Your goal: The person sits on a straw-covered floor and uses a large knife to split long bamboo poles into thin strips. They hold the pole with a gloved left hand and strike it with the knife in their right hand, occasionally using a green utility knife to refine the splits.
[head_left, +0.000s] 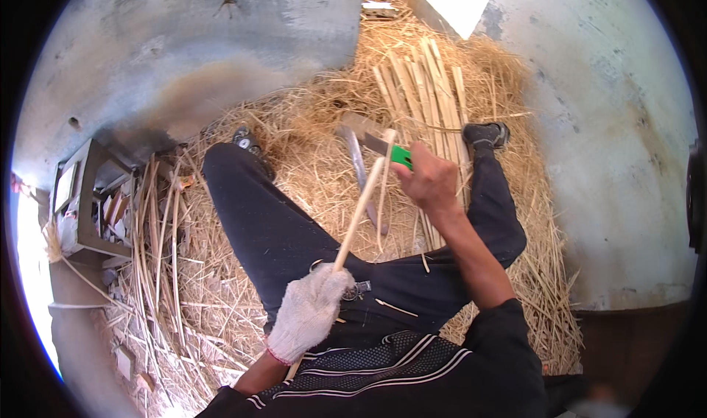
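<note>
While hands (313, 309) (428, 178) stand apart, a strip (360, 213) slants between.

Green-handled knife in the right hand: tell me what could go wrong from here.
1. The green-handled knife might slip off the pale bamboo-like strip, whose upper end is near the blade; the strip points up from between the legs, so a thigh could get cut.
2. The right hand is bare, unlike the gloved left hand, so splinters may prick it.
</note>
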Demonstrator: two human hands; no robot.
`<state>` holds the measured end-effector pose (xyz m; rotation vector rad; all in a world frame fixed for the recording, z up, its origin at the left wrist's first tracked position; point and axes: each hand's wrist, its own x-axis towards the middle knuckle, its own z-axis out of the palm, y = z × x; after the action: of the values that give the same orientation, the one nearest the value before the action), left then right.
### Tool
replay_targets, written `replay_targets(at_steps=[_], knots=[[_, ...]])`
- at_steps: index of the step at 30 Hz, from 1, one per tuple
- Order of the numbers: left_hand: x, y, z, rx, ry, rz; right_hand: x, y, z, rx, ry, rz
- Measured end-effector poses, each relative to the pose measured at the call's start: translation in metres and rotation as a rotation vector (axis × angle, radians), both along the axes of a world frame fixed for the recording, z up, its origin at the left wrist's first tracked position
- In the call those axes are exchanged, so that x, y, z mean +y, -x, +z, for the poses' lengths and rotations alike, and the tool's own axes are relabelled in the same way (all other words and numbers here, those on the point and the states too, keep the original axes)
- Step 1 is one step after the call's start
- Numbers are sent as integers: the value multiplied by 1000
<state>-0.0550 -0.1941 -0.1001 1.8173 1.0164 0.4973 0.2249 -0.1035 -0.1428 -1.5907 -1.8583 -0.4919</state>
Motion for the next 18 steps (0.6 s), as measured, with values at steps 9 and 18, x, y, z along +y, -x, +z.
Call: replay_targets(at_steps=[9, 18], knots=[[-2, 18, -15, -710, 1236, 206, -14, 21, -37, 2086, 1102, 821], [31, 10, 7, -375, 884, 366, -49, 44, -5, 539, 435, 458]])
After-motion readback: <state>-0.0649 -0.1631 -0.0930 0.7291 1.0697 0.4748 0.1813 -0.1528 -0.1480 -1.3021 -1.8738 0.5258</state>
